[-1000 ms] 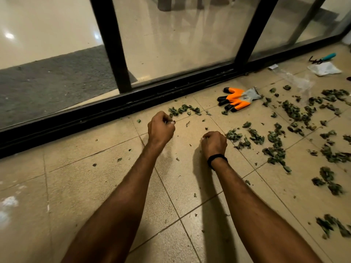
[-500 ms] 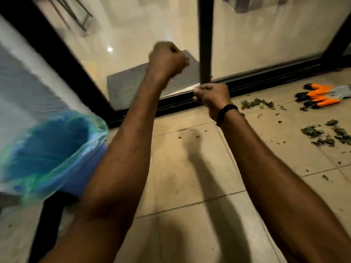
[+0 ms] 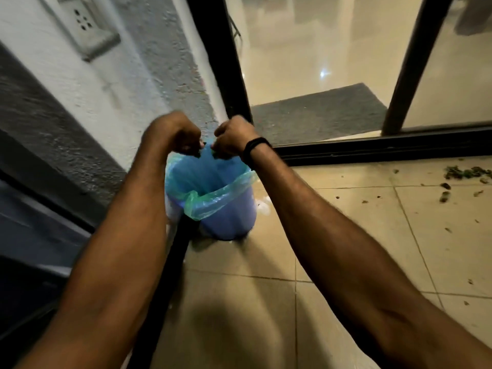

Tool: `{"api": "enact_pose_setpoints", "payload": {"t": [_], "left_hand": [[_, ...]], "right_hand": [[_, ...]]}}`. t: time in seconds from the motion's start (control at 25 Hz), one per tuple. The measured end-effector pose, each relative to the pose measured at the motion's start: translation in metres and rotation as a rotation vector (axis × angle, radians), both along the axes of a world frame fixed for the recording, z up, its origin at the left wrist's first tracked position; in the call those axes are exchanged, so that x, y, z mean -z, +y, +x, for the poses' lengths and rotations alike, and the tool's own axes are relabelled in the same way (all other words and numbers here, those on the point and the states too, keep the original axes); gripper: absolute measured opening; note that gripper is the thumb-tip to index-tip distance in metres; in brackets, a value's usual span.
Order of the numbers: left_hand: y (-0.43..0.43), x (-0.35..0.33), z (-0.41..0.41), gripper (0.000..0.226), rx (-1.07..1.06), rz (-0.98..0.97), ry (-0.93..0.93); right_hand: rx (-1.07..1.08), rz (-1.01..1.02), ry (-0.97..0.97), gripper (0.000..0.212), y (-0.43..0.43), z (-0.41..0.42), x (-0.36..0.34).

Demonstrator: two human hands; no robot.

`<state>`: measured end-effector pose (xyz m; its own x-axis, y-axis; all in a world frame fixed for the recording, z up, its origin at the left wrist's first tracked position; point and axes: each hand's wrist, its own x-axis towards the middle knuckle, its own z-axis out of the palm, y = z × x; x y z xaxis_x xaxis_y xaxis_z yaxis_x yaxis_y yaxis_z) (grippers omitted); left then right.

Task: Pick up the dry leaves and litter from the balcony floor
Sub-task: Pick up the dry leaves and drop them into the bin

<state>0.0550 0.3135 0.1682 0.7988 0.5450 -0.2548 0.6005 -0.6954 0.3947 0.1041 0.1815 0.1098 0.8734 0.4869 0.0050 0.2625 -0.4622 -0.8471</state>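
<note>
A blue bin [image 3: 229,217] with a green-blue plastic liner [image 3: 222,196] stands on the tiled floor in the corner by the wall. Both my hands hover just above its open mouth, close together. My left hand [image 3: 173,134] and my right hand [image 3: 234,137] are curled into fists with the fingers pointing down into the bin, closed around picked-up leaf bits that are hidden inside the fists. Dry green leaves [image 3: 466,173] lie scattered on the tiles at the far right. A black band sits on my right wrist.
A black pole [image 3: 170,265] leans in front of the bin on the left. The black sliding-door track [image 3: 386,146] and glass run behind, with a grey mat [image 3: 319,110] beyond. A rough white wall [image 3: 93,83] closes the left side.
I have turned left from the leaf-strewn tiles. Both fists have travelled from the floor, up across the door frame, and now sit over the bin's mouth.
</note>
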Motion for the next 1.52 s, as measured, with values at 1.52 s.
{"api": "enact_pose_setpoints", "payload": {"t": [1.52], "left_hand": [[-0.540, 0.285, -0.011, 0.029, 1.190, -0.030, 0.112]], "right_hand": [[1.036, -0.453, 0.414, 0.023, -0.565, -0.136, 0.212]]}}
